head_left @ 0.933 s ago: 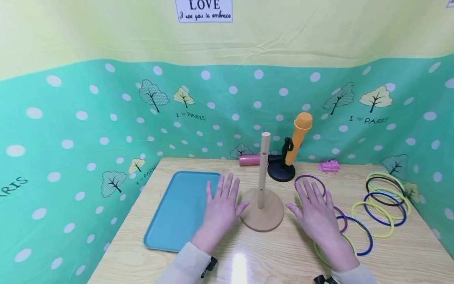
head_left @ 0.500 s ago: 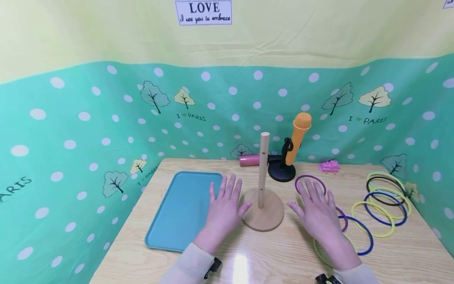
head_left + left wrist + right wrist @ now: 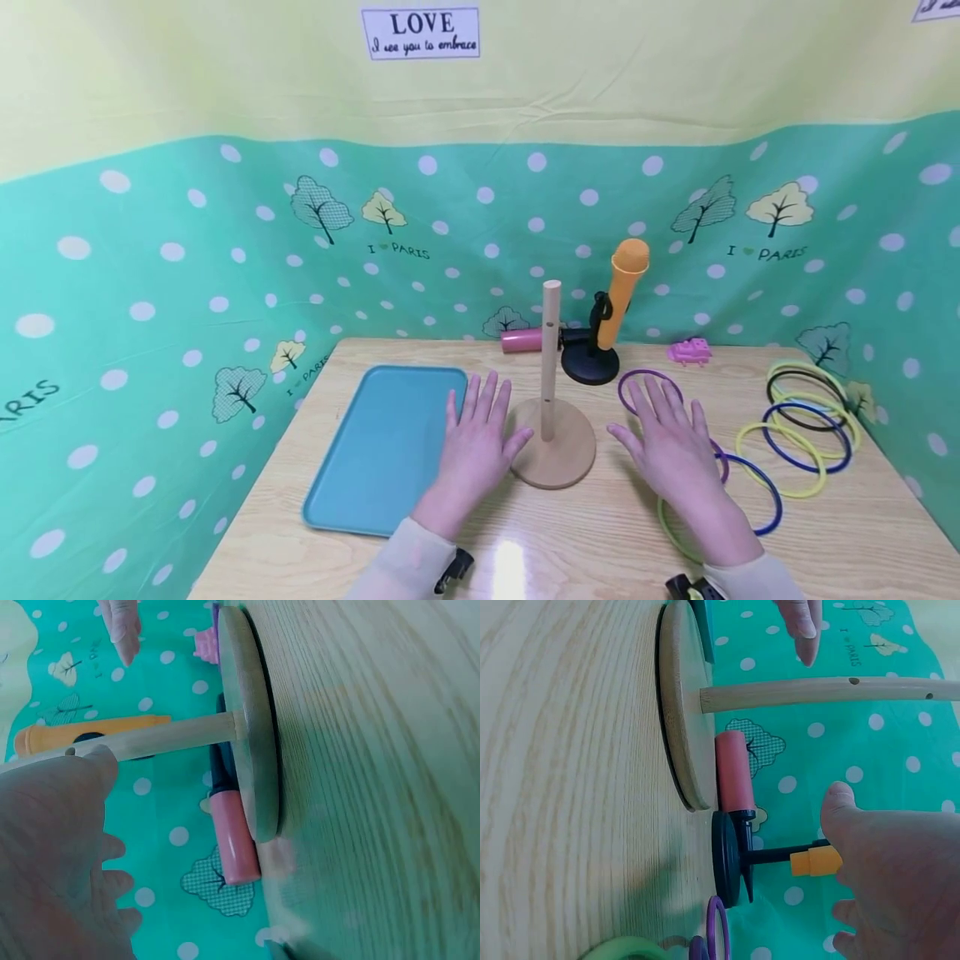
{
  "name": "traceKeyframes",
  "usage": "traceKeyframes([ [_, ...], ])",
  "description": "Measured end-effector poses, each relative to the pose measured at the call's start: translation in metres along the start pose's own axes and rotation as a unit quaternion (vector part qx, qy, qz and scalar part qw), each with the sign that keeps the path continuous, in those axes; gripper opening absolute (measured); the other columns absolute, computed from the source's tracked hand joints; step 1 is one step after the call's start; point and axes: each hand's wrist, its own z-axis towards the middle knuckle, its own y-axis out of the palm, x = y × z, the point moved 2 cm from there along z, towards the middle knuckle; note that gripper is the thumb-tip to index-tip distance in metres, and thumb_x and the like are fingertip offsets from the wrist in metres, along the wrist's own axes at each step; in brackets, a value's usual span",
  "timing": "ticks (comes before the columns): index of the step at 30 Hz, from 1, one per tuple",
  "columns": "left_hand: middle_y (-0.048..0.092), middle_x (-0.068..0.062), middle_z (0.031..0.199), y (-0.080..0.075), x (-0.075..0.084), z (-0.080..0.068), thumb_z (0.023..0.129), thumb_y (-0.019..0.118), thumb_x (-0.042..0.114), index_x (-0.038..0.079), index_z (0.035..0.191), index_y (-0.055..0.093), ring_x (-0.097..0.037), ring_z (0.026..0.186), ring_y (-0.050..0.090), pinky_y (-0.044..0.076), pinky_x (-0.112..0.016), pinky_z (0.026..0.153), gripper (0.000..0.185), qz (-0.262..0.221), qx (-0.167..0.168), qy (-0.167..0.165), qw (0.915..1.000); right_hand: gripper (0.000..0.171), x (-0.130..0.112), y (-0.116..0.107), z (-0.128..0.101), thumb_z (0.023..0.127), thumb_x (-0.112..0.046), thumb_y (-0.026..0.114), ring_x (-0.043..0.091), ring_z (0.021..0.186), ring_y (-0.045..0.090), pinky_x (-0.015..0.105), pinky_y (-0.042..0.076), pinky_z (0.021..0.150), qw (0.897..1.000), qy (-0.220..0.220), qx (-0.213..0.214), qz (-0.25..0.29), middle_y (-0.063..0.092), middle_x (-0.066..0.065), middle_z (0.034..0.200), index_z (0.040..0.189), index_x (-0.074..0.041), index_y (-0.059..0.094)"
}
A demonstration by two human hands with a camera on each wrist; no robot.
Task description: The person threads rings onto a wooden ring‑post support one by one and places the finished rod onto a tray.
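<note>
A wooden peg stand [image 3: 553, 442] with a round base and an upright post [image 3: 551, 358] stands mid-table. My left hand [image 3: 477, 437] hovers flat with spread fingers just left of the base, partly over the edge of a blue tray [image 3: 382, 446]. My right hand [image 3: 671, 446] hovers flat to the right of the base, over purple, blue and green rings [image 3: 753, 500]. Neither hand holds anything. The left wrist view shows the stand's base [image 3: 251, 735] and the left hand [image 3: 56, 847]. In the right wrist view are the base [image 3: 682, 712], the post [image 3: 825, 691] and the right hand [image 3: 892, 877].
Several yellow, blue and black rings [image 3: 806, 412] lie at the right. A purple ring [image 3: 649, 390] lies behind my right hand. An orange tube on a black stand [image 3: 600, 333], a pink cylinder [image 3: 522, 340] and a pink toy [image 3: 690, 351] sit by the dotted back wall.
Both hands stay flat beside the peg stand, almost unmoved. The head view has shifted slightly, so everything sits a little further left.
</note>
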Motion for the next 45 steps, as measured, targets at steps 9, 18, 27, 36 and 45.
traceKeyframes([
  [9, 0.02, -0.015, 0.182, 0.009, 0.004, 0.001, 0.11, 0.057, 0.061, 0.01, 0.174, 0.032, -0.04, 0.169, 0.01, 0.003, -0.064, 0.135, 0.085, -0.051, -0.001, -0.001, 0.9987, 0.083, 0.008, -0.004, 0.003, 0.114, -0.056, 0.054, 0.055, 0.163, 0.016, 0.08, 0.004, 0.128, 1.0, 0.014, -0.001, 0.015, 0.022, 0.031, 0.177, 0.174, -0.003, 0.029],
  [18, 0.026, -0.02, 0.18, 0.017, 0.013, -0.001, 0.111, 0.061, 0.056, 0.005, 0.172, 0.036, -0.045, 0.166, 0.019, 0.019, -0.065, 0.134, 0.084, -0.1, 0.008, 0.008, 0.9949, 0.084, 0.022, -0.001, 0.003, 0.113, -0.056, 0.056, 0.058, 0.16, 0.021, 0.082, 0.009, 0.127, 0.999, 0.019, 0.027, 0.026, 0.027, 0.033, 0.175, 0.172, 0.0, 0.032],
  [27, 0.018, -0.016, 0.182, 0.028, 0.013, -0.004, 0.109, 0.063, 0.057, 0.008, 0.174, 0.031, -0.041, 0.168, 0.014, 0.02, -0.062, 0.135, 0.087, -0.18, -0.019, -0.022, 0.9833, 0.083, 0.035, 0.003, 0.006, 0.113, -0.05, 0.061, 0.059, 0.158, 0.024, 0.083, 0.013, 0.126, 0.998, 0.048, 0.028, 0.035, 0.028, 0.036, 0.172, 0.17, 0.004, 0.033],
  [36, 0.018, -0.016, 0.182, 0.034, 0.01, -0.002, 0.108, 0.069, 0.051, 0.007, 0.174, 0.03, -0.045, 0.167, 0.017, 0.022, -0.065, 0.133, 0.088, -0.229, -0.027, -0.034, 0.9724, 0.082, 0.051, 0.006, 0.01, 0.115, -0.048, 0.058, 0.062, 0.153, 0.031, 0.086, 0.025, 0.118, 0.997, 0.048, 0.027, 0.045, 0.03, 0.041, 0.168, 0.17, 0.006, 0.03],
  [45, 0.024, -0.021, 0.18, 0.047, 0.008, -0.004, 0.107, 0.069, 0.054, 0.007, 0.173, 0.034, -0.047, 0.165, 0.022, 0.027, -0.063, 0.132, 0.089, -0.258, -0.045, -0.04, 0.9643, 0.086, 0.062, 0.008, 0.009, 0.115, -0.052, 0.054, 0.068, 0.147, 0.033, 0.086, 0.034, 0.113, 0.994, 0.078, 0.004, 0.079, 0.03, 0.041, 0.167, 0.17, 0.008, 0.027],
])
